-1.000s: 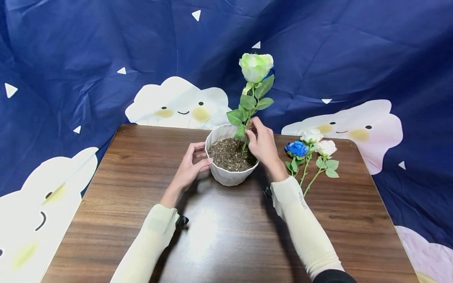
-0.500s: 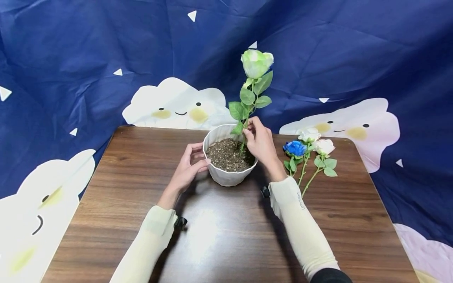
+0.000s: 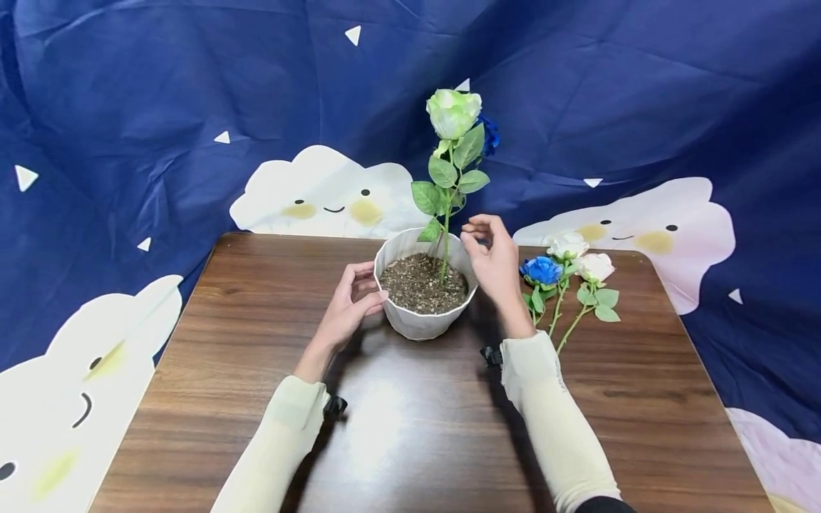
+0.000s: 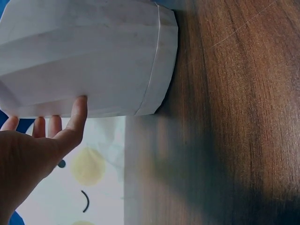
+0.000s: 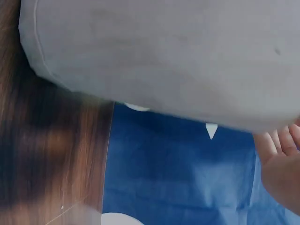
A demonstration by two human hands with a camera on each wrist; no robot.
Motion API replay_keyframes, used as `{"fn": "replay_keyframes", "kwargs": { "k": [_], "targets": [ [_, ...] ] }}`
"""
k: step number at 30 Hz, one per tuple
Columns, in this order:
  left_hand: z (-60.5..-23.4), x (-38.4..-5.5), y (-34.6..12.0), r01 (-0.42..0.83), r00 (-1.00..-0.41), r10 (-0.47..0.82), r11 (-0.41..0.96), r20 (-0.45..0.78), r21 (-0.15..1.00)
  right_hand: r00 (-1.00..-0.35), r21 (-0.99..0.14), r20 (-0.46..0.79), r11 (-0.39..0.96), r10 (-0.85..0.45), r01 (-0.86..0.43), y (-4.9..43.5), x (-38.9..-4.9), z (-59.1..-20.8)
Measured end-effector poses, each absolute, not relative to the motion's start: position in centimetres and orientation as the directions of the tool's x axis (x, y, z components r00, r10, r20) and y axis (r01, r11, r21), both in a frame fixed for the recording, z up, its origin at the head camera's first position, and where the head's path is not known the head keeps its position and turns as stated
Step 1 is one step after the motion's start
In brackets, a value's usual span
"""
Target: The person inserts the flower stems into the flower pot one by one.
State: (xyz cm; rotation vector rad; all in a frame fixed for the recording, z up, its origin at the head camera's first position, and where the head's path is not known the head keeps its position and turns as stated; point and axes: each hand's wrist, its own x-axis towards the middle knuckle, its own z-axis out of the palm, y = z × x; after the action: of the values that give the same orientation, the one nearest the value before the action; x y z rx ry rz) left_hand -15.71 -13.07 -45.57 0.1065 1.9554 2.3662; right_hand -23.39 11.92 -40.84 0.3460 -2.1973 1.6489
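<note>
green-white rose (image 3: 442,172) stands in the soil (image 3: 417,288) of the white pot (image 3: 420,324), long axis close to upright, bloom (image 3: 453,114) skyward, a slight lean to the right. i'd guess it's light, springy in the stem (image 3: 445,249), soft in the petals, best pinched low, below the leaves (image 3: 473,182). the right hand (image 3: 499,263) holds nothing, fingers bent, thumb close to them, near the stem; the left hand (image 3: 343,310) touches the pot's side, thumb set apart from its fingers.
</note>
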Motion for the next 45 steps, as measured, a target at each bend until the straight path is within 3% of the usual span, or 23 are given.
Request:
{"fn": "replay_keyframes", "kwargs": {
  "k": [11, 16, 22, 30, 35, 45],
  "targets": [
    [-45.7, -15.5, -13.0, -0.028, -0.997, 0.081, -0.184, -0.014, 0.983, -0.924, -0.915, 0.366, 0.224, 0.109, -0.336, 15.6, -20.4, -38.0],
    [-45.6, -15.6, -13.0, -0.018, -0.996, 0.092, -0.182, -0.001, 0.983, -0.924, -0.914, 0.351, 0.271, 0.153, -0.302, 17.4, -20.3, -38.8],
    [-45.6, -15.6, -13.0, -0.021, -0.996, 0.091, -0.188, -0.004, 0.982, -0.95, -0.944, 0.241, 0.276, 0.196, -0.182, 20.4, -21.3, -41.6],
    [-45.7, -15.7, -13.0, -0.024, -0.996, 0.093, -0.187, -0.006, 0.982, -0.958, -0.983, 0.119, 0.166, 0.263, -0.077, 23.3, -21.2, -43.8],
    [-45.6, -15.8, -13.1, -0.011, -0.996, 0.093, -0.189, 0.006, 0.982, -0.969, -0.992, 0.058, 0.119, 0.24, -0.03, 24.2, -20.8, -44.6],
    [-45.8, -15.8, -13.0, -0.016, -0.995, 0.096, -0.194, 0.002, 0.981, -0.992, -0.965, -0.07, 0.244, 0.108, 0.094, 25.5, -19.6, -47.3]
  ]
}}
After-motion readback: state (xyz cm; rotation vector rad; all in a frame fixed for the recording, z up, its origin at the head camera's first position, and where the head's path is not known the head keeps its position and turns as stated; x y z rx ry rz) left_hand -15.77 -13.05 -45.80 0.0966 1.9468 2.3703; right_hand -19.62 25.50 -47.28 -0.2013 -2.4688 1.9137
